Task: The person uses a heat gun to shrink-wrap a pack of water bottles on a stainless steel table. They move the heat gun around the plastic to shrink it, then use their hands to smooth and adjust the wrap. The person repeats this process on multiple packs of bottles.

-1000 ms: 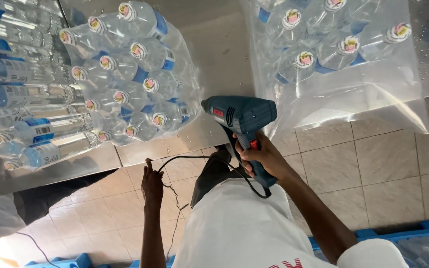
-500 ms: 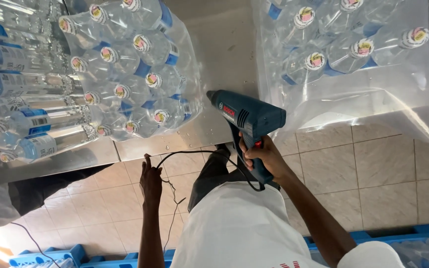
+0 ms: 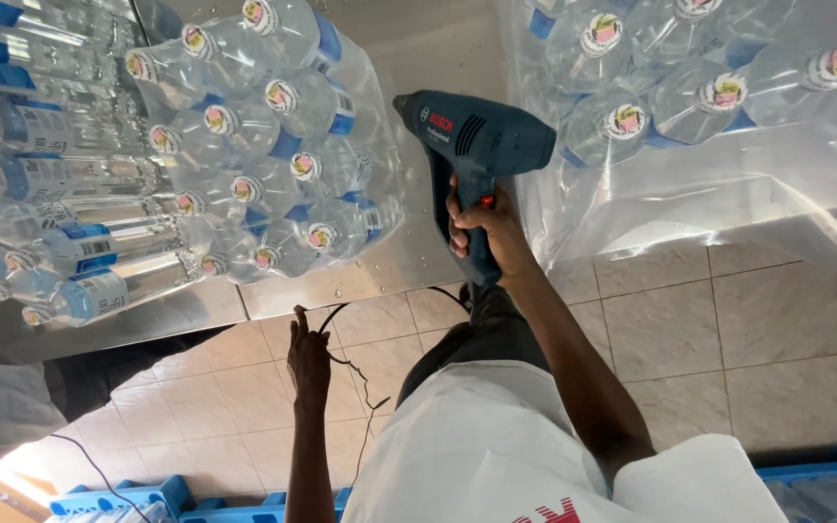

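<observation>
Rising toward the bottle pack (image 3: pixel 273 155), the heat gun (image 3: pixel 477 145) sits higher than before.

Right hand (image 3: pixel 484 225) is wrapped around the grip of a blue heat gun (image 3: pixel 477 155), nozzle aimed at the wrapped bottle pack (image 3: pixel 273 145) on the metal tabletop (image 3: pixel 380 271). Left hand (image 3: pixel 308 356) hangs lower down – pinching the black cord (image 3: pixel 351 363) – over the tiled floor (image 3: pixel 728 329).

- 1 dark blue pistol-shaped heat gun (image 3: pixel 477 145)
- 1 thin black power cord (image 3: pixel 346 363)
- 2 clear plastic-wrapped packs of capped water bottles (image 3: pixel 273 155) (image 3: pixel 699 107)
- 2 bare hands (image 3: pixel 308 356) (image 3: pixel 484 225)
- loose blue-labelled bottles (image 3: pixel 60 232): too many overlap to count
</observation>
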